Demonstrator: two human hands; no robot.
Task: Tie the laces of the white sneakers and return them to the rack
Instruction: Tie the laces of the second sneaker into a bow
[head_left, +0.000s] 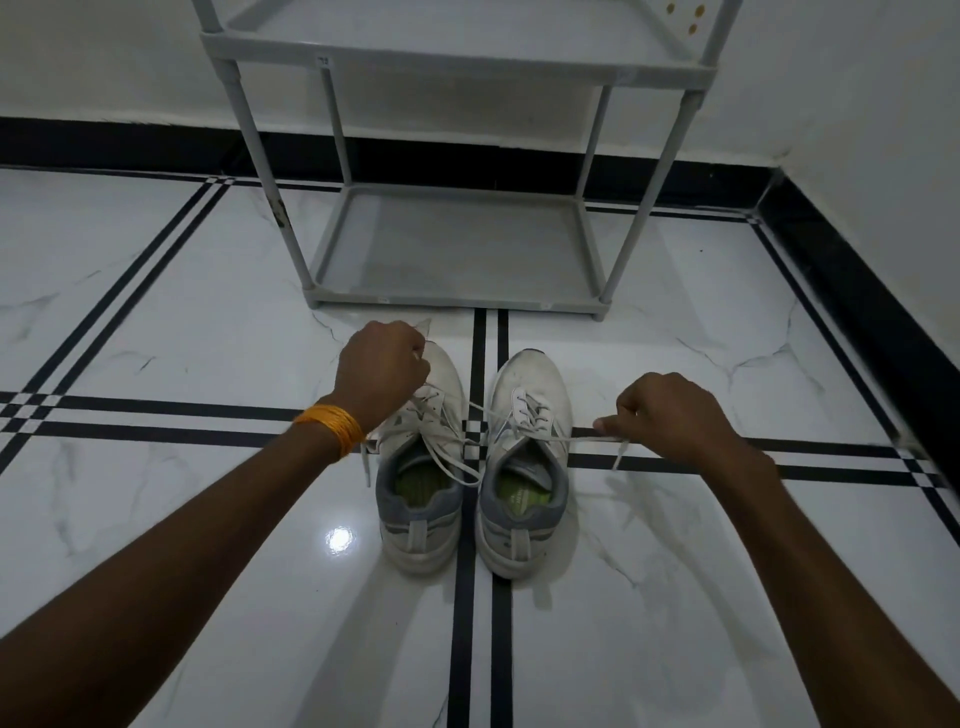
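Two white sneakers with grey heel collars stand side by side on the floor, heels toward me: the left sneaker (422, 525) and the right sneaker (525, 530). My left hand (384, 364) hovers over the left sneaker's toe, fingers closed on a lace end that sticks up past the knuckles. To the right of the right sneaker, my right hand (667, 415) pinches another white lace (587, 439). That lace is pulled taut and runs leftward across the right sneaker's opening toward the left sneaker's lacing. Loose lace loops lie across both tongues.
A grey shoe rack (452, 300) stands just beyond the sneakers against the white wall, its bottom shelf and the shelf above bare. The floor is glossy white marble with black stripes. A black skirting runs along the back wall and the right wall (852, 291).
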